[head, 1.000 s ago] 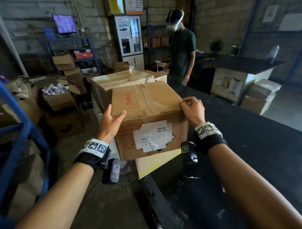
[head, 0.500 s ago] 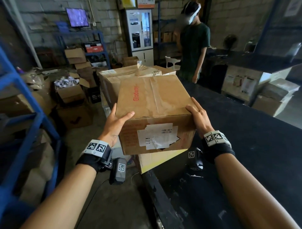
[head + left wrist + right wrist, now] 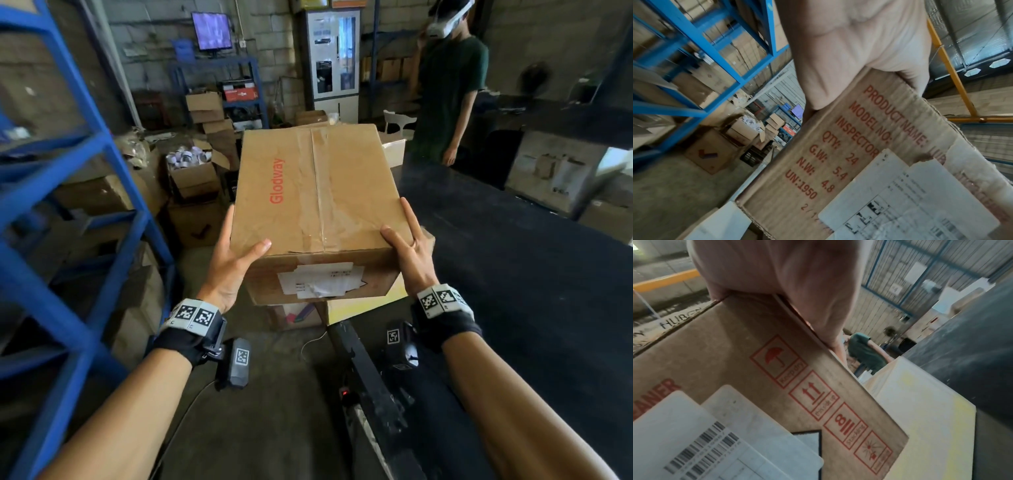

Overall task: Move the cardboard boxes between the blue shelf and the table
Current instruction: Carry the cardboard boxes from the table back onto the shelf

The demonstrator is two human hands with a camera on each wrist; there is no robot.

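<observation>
**Box carried between both hands, off the table**

Left hand (image 3: 228,270) lay flat against the left side of the cardboard box (image 3: 318,192), fingers straight and running forward along the wall, thumb (image 3: 255,250) hooked over the near top edge. Right hand (image 3: 412,253) mirrored it on the right side, fingers extended along the wall, thumb on the top edge. Neither hand curled round anything; the box was squeezed between the two palms.

The box sat raised between the hands, tape seam up, red "Glodway" lettering toward the left hand. A torn white label (image 3: 320,282) covered the near face between the wrists; the left wrist view showed red printed text (image 3: 838,146) beside it, the right wrist view red handling symbols (image 3: 818,394).

Just below the right hand, a yellowish box (image 3: 363,306) rested at the edge of the black table (image 3: 513,274), which stretched away to the right. Left of the left hand stood the blue shelf (image 3: 68,205). Beyond the box, more cartons (image 3: 195,178) on the floor and a person in a green shirt (image 3: 448,92).
</observation>
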